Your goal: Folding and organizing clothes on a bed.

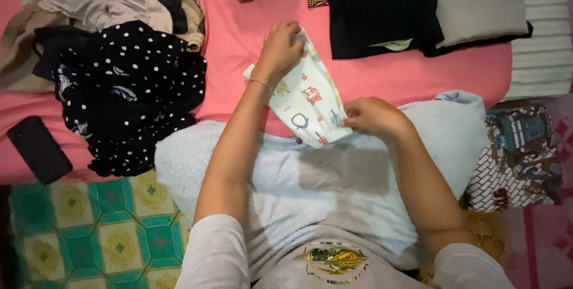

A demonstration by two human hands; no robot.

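Head view: a pink bed [239, 32] is spread with clothes, a black polka-dot garment [128, 95] heaped at its left edge and folded dark pieces [382, 8] along its far edge. A pale blue towel [298, 187] is draped over the lap. Above it, a small printed white garment [307, 101] is pinched at its far end by the left hand [280, 47] and at its near corner by the right hand [373, 116]. For a neat fold, the cloth is best kept taut and the edges aligned.

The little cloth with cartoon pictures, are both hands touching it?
Touching. The head view shows the left hand pinching the cartoon-print cloth at its top end and the right hand gripping its lower edge.
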